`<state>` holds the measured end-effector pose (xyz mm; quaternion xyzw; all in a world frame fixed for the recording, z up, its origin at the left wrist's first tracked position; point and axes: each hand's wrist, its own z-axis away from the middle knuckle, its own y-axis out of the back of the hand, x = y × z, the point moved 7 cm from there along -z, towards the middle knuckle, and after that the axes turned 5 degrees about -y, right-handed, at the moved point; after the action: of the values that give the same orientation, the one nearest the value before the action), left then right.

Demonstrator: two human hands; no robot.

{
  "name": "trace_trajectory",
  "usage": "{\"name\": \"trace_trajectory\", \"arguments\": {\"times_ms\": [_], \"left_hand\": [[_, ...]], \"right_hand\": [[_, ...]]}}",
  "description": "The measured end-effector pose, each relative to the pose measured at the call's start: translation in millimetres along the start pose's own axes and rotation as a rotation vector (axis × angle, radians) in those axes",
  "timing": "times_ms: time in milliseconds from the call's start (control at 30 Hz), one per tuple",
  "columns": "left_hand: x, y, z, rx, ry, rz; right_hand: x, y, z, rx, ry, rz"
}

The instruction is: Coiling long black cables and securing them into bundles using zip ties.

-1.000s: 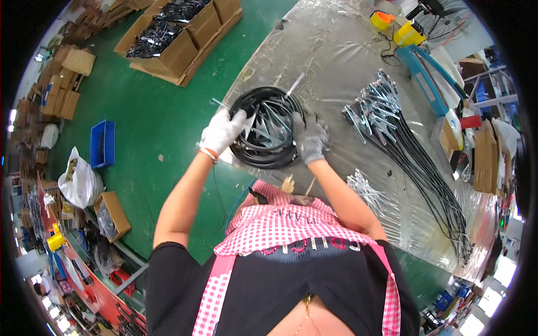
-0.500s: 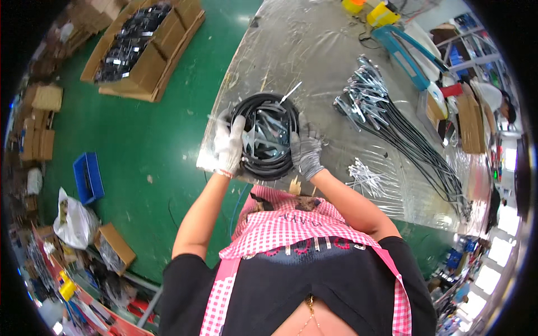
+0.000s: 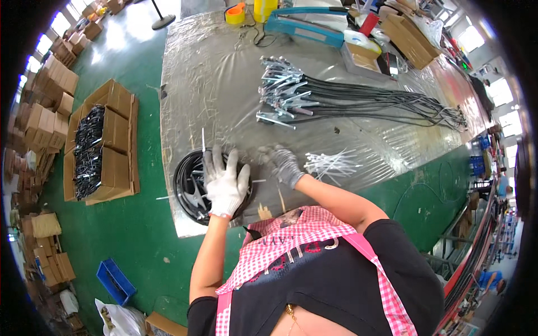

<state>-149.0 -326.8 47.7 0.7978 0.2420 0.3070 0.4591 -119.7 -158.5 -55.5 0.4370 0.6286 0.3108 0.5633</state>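
Observation:
A coil of black cable (image 3: pixel 180 182) lies on the plastic-covered table near its front left corner, with metal parts (image 3: pixel 195 197) inside the ring. White cable ties stick out from its rim, a clear one (image 3: pixel 203 139) at the far side. My gloved left hand (image 3: pixel 225 182) rests palm down across the coil, fingers spread. Off the coil, my gloved right hand (image 3: pixel 284 166) is low over the table, its fingers apart and a little blurred. It is between the coil and a loose pile of white cable ties (image 3: pixel 332 164).
A bundle of black cables (image 3: pixel 364 95) with metal ends stretches across the table beyond the ties. Behind it are a blue tool (image 3: pixel 305 28), a yellow tape roll (image 3: pixel 264 10) and an open carton (image 3: pixel 412 42). Cartons of cables (image 3: pixel 115 168) stand on the floor at left.
My right hand has let go of the coil's right side and moved toward the ties. My left hand has shifted from the coil's left side onto its top. The head view has turned.

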Motion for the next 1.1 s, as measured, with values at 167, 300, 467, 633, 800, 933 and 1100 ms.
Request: {"name": "trace_trajectory", "arguments": {"times_ms": [167,300,467,633,800,933,1100], "left_hand": [[16,1,-13,-0.012,-0.006,0.014],[11,-2,-7,-0.038,0.029,-0.074],[27,0,-17,-0.134,0.037,-0.181],[57,0,-44,-0.016,0.213,-0.225],[132,-6,-134,-0.054,0.191,0.326],[206,-58,-151,-0.683,0.496,1.102],[263,-50,-95,-1.398,0.999,1.817]], "right_hand": [[216,29,-6,0.373,-0.213,0.545],[240,95,-50,0.307,-0.444,0.258],[252,104,-73,-0.091,-0.533,0.402],[241,134,-71,0.122,-0.119,-0.089],[158,193,-22,-0.037,0.189,-0.248],[68,272,33,0.595,0.739,-0.022],[123,272,42,0.329,0.360,0.189]]}}
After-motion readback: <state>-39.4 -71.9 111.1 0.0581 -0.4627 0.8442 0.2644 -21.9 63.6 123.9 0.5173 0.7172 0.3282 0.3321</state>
